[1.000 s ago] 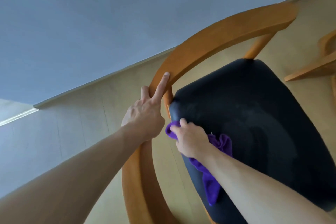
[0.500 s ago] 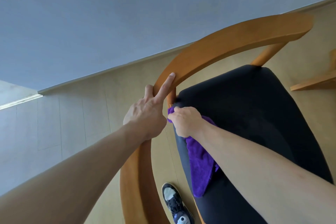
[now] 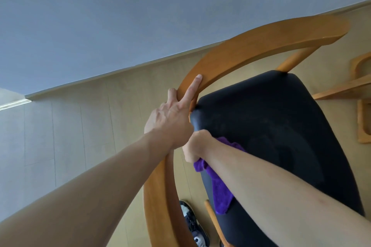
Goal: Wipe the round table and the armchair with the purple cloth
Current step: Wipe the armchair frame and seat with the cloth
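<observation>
The left hand (image 3: 170, 120) rests on the curved wooden rail (image 3: 251, 46) of the armchair (image 3: 281, 136); its grip holds the rail, with the index finger extended along the top face and the finger beside it hooked over the outer edge. The right hand (image 3: 195, 147) is positioned at the near-left edge of the black seat cushion (image 3: 271, 118), just below and touching the left hand in the view; its grip is clenched around the purple cloth (image 3: 219, 190), fingers turned away from the camera. The cloth lies against the cushion's side edge and hangs downward from the hand, partly covered by the right forearm. The rail arcs from the lower centre of the view up and over to the upper right. A dark shoe with white markings (image 3: 192, 224) stands on the light wood floor (image 3: 130, 126) between rail and cushion. Part of other wooden furniture (image 3: 359, 90) is visible at the right edge
</observation>
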A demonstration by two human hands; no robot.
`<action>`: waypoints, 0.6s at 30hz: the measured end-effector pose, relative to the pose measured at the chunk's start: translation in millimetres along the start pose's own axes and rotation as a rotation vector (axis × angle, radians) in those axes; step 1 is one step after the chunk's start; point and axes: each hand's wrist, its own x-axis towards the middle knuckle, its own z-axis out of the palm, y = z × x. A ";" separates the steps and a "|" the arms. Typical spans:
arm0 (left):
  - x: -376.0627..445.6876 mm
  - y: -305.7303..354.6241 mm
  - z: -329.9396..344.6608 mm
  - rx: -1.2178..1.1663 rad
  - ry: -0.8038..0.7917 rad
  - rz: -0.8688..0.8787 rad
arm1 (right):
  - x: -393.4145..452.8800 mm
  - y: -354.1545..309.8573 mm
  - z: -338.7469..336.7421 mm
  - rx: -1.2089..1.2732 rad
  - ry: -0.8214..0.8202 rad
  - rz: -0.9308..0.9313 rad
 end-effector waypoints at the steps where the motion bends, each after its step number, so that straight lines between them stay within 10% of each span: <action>1: -0.6 0.2 0.8 -0.011 -0.004 -0.002 | -2.5 7.8 -3.4 0.075 0.032 0.018; 6: 0.2 -2.2 -0.8 -0.039 -0.003 0.009 | -7.1 48.7 -4.7 0.402 0.544 0.310; 18: -2.5 0.3 -7.6 -0.044 -0.033 0.002 | 13.4 81.4 13.8 0.392 0.703 0.262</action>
